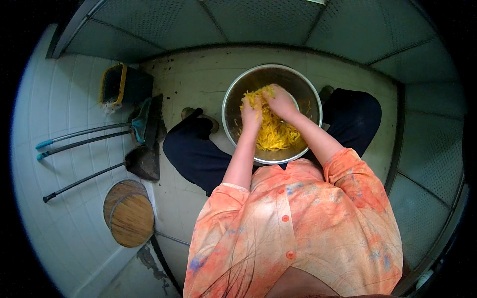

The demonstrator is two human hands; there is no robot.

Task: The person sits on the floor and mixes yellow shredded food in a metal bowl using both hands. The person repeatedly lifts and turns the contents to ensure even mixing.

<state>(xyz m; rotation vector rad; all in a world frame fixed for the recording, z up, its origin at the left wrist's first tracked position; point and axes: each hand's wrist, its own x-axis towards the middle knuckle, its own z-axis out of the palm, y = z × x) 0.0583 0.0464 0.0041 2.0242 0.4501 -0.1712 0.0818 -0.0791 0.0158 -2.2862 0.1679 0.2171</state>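
Observation:
A large round steel bowl (228, 130) stands on the floor between my bent legs. Yellow shreds (277, 136), which look like a grated vegetable, are heaped in its near part. Both hands are inside the bowl, raised over its far part and close together. My left hand (252, 111) has its fingers curled around a clump of the shreds. My right hand (278, 101) grips the same clump from the other side, with shreds about its fingertips. A few strands stick to the bowl's inner wall.
On the left are a bin with a yellow rim (122, 83), a teal broom (139, 121), a dark long-handled dustpan (143, 162) and two round wooden boards (132, 219) by the white wall. Textured panels (261, 22) enclose the far and right sides.

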